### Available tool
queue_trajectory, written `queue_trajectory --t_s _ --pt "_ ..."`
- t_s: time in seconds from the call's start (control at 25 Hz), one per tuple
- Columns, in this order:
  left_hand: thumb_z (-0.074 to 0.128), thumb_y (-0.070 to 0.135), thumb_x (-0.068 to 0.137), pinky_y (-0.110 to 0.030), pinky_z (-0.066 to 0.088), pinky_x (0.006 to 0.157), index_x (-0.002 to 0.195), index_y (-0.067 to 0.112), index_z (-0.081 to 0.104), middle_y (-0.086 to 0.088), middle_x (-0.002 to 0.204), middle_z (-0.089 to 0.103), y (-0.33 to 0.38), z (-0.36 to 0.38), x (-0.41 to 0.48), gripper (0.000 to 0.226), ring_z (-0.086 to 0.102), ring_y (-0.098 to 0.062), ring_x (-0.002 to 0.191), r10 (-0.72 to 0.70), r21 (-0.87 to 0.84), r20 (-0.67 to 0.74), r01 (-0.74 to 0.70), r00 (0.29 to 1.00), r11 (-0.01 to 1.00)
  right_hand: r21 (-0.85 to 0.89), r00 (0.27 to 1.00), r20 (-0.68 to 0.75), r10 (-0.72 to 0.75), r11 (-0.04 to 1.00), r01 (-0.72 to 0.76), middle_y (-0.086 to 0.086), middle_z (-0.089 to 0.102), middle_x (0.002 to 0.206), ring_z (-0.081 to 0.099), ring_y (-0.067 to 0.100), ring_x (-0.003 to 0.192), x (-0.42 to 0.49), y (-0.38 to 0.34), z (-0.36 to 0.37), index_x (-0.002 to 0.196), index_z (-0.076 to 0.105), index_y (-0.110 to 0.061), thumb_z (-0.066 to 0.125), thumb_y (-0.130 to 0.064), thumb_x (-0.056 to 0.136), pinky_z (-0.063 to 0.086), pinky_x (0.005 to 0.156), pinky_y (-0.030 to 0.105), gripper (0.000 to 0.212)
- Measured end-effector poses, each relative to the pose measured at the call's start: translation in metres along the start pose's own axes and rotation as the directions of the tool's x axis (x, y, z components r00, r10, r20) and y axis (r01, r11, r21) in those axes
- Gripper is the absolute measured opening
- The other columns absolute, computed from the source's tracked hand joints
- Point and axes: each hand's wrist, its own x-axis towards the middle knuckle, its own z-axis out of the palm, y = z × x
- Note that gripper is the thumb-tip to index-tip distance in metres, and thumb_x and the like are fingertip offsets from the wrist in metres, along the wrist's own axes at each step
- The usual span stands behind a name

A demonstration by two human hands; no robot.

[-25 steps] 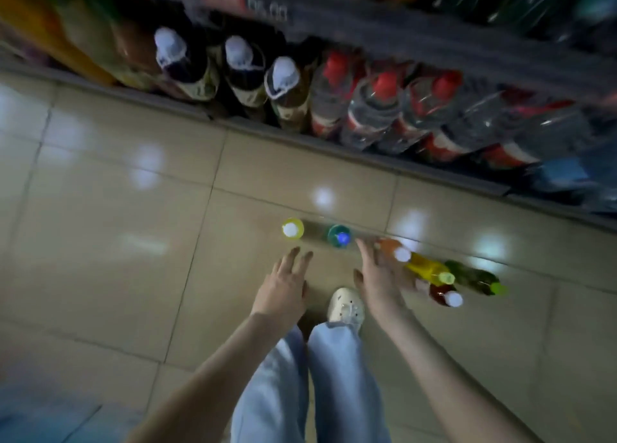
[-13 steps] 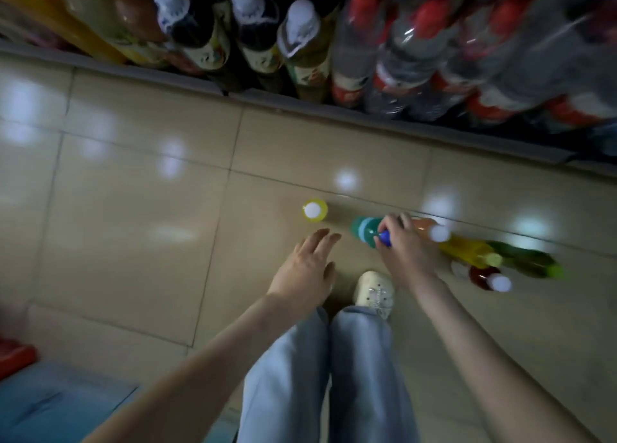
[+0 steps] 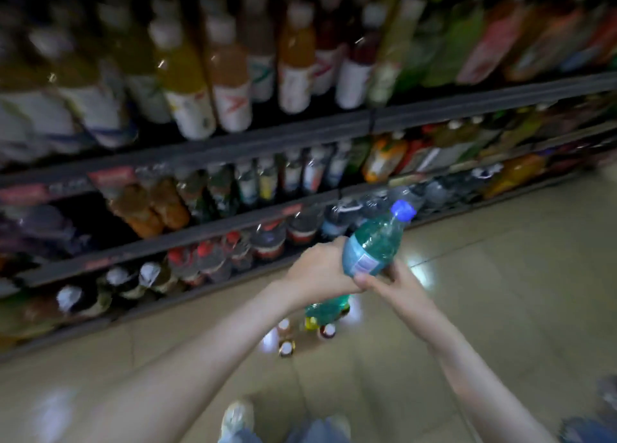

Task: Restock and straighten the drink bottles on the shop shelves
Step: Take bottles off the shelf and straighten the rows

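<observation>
A teal drink bottle (image 3: 374,245) with a blue cap is up in the air in front of the shelves, tilted with its cap to the upper right. My left hand (image 3: 317,269) grips its lower body from the left. My right hand (image 3: 394,284) holds its base from below and the right. Under my hands, several small bottles (image 3: 312,325) stand on the floor, among them a teal one. The shelves (image 3: 300,132) run in dark rows packed with drink bottles.
Beige floor tiles (image 3: 500,292) stretch to the right of the shelving. My shoe (image 3: 237,417) and jeans show at the bottom edge. A dark blurred object (image 3: 604,409) sits at the bottom right corner.
My right hand took the teal bottle off the floor and lifted it. My left hand came up and joined it on the bottle. The view swung up from the floor to the shelves.
</observation>
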Motion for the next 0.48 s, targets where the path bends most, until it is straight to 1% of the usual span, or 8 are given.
queue_trajectory --t_s 0.04,0.08,0.12,0.2,0.24,0.28,0.36,0.48 --pt "0.070 0.052 0.070 -0.030 0.047 0.077 0.115 0.021 0.053 -0.003 0.111 0.066 0.035 -0.003 0.006 0.057 0.061 -0.026 0.103 0.049 0.008 -0.010 -0.049 0.999 0.999 0.074 1.000 -0.005 0.013 0.997 -0.013 0.007 0.064 0.122 0.061 0.007 0.109 -0.007 -0.011 -0.023 0.124 0.054 -0.012 0.077 -0.018 0.077 0.053 0.088 0.025 0.052" --pt "0.072 0.049 0.070 -0.029 0.047 0.077 0.118 0.021 0.053 -0.002 0.110 0.066 0.075 -0.005 0.012 0.058 0.061 -0.024 0.102 0.095 0.007 -0.012 -0.095 0.995 0.995 0.129 0.999 -0.049 0.008 0.992 -0.001 0.008 0.066 0.120 0.063 0.018 0.110 -0.015 -0.024 -0.053 0.120 0.057 -0.013 0.076 -0.027 0.073 0.054 0.089 0.036 0.053" --pt "0.073 0.047 0.070 -0.029 0.048 0.079 0.121 0.023 0.052 0.000 0.110 0.065 0.108 -0.006 0.018 0.060 0.061 -0.021 0.102 0.138 -0.011 -0.005 -0.138 0.990 0.990 0.158 0.994 -0.110 -0.011 0.987 0.029 0.008 0.067 0.116 0.065 0.022 0.105 -0.020 -0.036 -0.080 0.117 0.060 -0.014 0.077 -0.032 0.068 0.056 0.083 0.041 0.054" --pt "0.075 0.046 0.068 -0.029 0.049 0.087 0.127 0.028 0.049 0.006 0.114 0.064 0.166 -0.008 0.037 0.067 0.060 -0.013 0.103 0.259 -0.061 0.039 -0.256 0.965 0.965 0.131 0.968 -0.239 -0.076 0.985 0.110 0.006 0.070 0.107 0.069 0.018 0.091 -0.025 -0.064 -0.137 0.107 0.064 -0.018 0.078 -0.037 0.063 0.056 0.069 0.036 0.050" --pt "0.074 0.045 0.069 -0.028 0.049 0.091 0.130 0.030 0.048 0.008 0.116 0.063 0.190 -0.010 0.048 0.068 0.060 -0.009 0.104 0.325 -0.088 0.064 -0.319 0.944 0.944 0.133 0.958 -0.270 -0.101 0.981 0.141 0.004 0.071 0.104 0.069 0.017 0.088 -0.026 -0.076 -0.165 0.104 0.064 -0.019 0.079 -0.036 0.065 0.055 0.067 0.034 0.045" --pt "0.073 0.044 0.071 -0.029 0.048 0.094 0.132 0.033 0.045 0.011 0.119 0.062 0.218 -0.012 0.060 0.068 0.059 -0.005 0.106 0.384 -0.117 0.082 -0.374 0.920 0.920 0.148 0.948 -0.289 -0.133 0.972 0.182 0.004 0.071 0.104 0.070 0.018 0.089 -0.026 -0.089 -0.196 0.104 0.065 -0.019 0.079 -0.032 0.072 0.055 0.066 0.034 0.037" --pt "0.068 0.043 0.074 -0.033 0.048 0.098 0.135 0.041 0.041 0.015 0.124 0.061 0.262 -0.014 0.085 0.066 0.058 -0.002 0.111 0.458 -0.194 0.077 -0.437 0.886 0.878 0.169 0.936 -0.303 -0.181 0.956 0.239 0.006 0.071 0.104 0.071 0.022 0.090 -0.019 -0.110 -0.252 0.105 0.065 -0.018 0.069 -0.024 0.085 0.056 0.065 0.035 0.022" --pt "0.066 0.045 0.076 -0.034 0.047 0.099 0.131 0.041 0.048 0.014 0.121 0.063 0.327 -0.013 0.137 0.058 0.059 0.000 0.110 0.495 -0.222 -0.007 -0.484 0.869 0.846 0.193 0.897 -0.370 -0.241 0.925 0.328 0.008 0.073 0.100 0.071 0.024 0.087 0.005 -0.141 -0.334 0.110 0.064 -0.013 0.060 -0.022 0.091 0.057 0.066 0.040 0.021"
